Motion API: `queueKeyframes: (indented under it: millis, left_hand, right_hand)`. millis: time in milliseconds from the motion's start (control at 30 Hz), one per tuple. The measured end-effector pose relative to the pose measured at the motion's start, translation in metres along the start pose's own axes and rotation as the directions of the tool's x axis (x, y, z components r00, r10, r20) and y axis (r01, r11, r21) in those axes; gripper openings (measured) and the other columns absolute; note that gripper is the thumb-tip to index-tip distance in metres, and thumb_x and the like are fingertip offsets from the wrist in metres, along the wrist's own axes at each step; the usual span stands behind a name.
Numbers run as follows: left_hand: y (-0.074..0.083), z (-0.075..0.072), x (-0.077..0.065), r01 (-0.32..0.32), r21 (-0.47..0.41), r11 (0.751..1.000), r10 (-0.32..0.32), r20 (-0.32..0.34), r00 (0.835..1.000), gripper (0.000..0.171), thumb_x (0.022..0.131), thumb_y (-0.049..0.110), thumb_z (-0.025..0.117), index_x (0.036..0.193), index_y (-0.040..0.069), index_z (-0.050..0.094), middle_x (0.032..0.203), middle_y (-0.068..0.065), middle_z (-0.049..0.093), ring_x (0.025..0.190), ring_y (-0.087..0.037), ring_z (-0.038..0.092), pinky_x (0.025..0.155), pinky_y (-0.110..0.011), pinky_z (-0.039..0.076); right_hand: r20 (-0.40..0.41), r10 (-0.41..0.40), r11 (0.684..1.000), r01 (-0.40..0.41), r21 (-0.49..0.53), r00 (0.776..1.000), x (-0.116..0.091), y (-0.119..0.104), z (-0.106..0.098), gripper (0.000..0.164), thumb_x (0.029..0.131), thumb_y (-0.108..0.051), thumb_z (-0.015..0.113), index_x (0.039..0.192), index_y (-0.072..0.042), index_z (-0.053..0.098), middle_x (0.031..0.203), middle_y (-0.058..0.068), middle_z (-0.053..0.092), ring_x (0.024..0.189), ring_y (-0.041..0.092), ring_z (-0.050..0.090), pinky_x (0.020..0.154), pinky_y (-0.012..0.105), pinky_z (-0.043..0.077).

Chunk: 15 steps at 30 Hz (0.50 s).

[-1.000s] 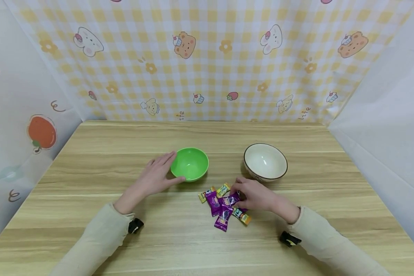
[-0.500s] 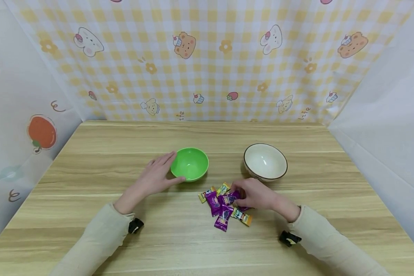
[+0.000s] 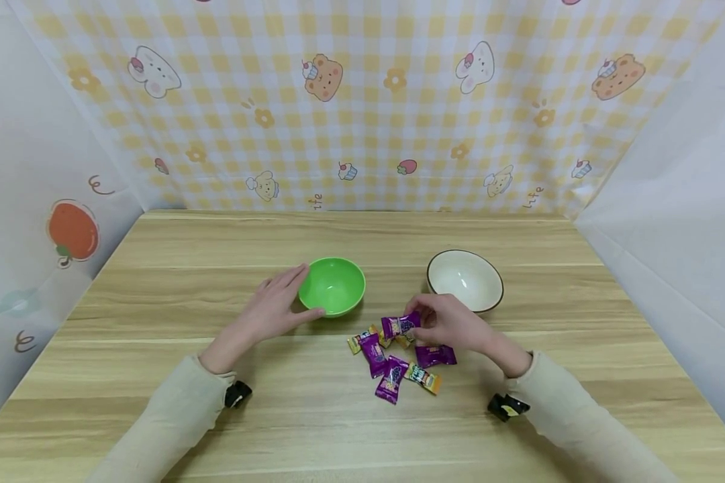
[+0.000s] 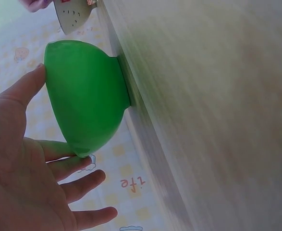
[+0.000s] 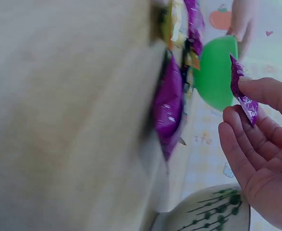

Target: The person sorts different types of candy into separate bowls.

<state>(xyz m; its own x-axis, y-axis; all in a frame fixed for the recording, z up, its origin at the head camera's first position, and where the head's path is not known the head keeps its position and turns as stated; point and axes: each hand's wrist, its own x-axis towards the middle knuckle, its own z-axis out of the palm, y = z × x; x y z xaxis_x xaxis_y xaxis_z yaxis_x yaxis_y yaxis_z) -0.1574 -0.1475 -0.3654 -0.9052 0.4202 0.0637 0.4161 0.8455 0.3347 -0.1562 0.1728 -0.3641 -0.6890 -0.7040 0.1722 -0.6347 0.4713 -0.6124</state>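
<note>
My right hand (image 3: 456, 323) pinches a purple-wrapped candy (image 3: 396, 327) between thumb and fingers, raised over the loose candies. In the right wrist view this candy (image 5: 241, 89) hangs clear of the table. My left hand (image 3: 270, 305) rests against the green bowl (image 3: 333, 287), thumb at the near rim and fingertips at the far left rim. The left wrist view shows those fingers (image 4: 78, 187) fairly straight and spread beside the bowl. Below the right hand lie purple candies, one (image 3: 391, 380) at the front and one (image 3: 436, 355) to the right, and yellow candies, one (image 3: 423, 378) in front.
A cream bowl with a dark rim (image 3: 466, 280) stands behind the right hand, partly covered by it. Another purple candy (image 3: 373, 355) and a yellow one (image 3: 361, 341) lie left in the pile. The wooden table (image 3: 314, 429) ends at a checked curtain (image 3: 362, 134).
My right hand has picked up a purple candy from the pile and moved slightly up and away from me. A purple candy beneath now shows more. My left hand and both bowls stay put.
</note>
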Motion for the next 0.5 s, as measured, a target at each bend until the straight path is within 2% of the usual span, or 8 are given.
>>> queueKeyframes:
  millis: [267,500]
  left_hand:
    - [0.000,-0.001,0.000,0.001,0.003,1.000,-0.001,0.001,1.000,0.091,0.077,0.063,0.048,0.137,-0.002,0.024,0.140,-0.017,0.026,0.124,-0.034,0.025,0.097,-0.055,0.019]
    - [0.000,-0.001,0.000,-0.003,0.002,1.000,0.003,-0.002,1.000,0.091,0.078,0.062,0.049,0.137,-0.001,0.024,0.140,-0.017,0.026,0.124,-0.034,0.026,0.097,-0.055,0.020]
  right_hand:
    - [-0.066,0.081,0.994,-0.076,0.074,0.995,0.012,-0.003,-0.009,0.023,0.072,-0.007,0.073,0.091,-0.008,0.060,0.076,-0.004,0.057,0.067,0.010,0.053,0.059,0.024,0.047]
    - [-0.116,0.164,0.981,-0.149,0.123,0.980,0.025,-0.004,-0.011,0.023,0.073,-0.004,0.070,0.093,-0.008,0.060,0.077,-0.002,0.057,0.070,0.013,0.054,0.062,0.025,0.048]
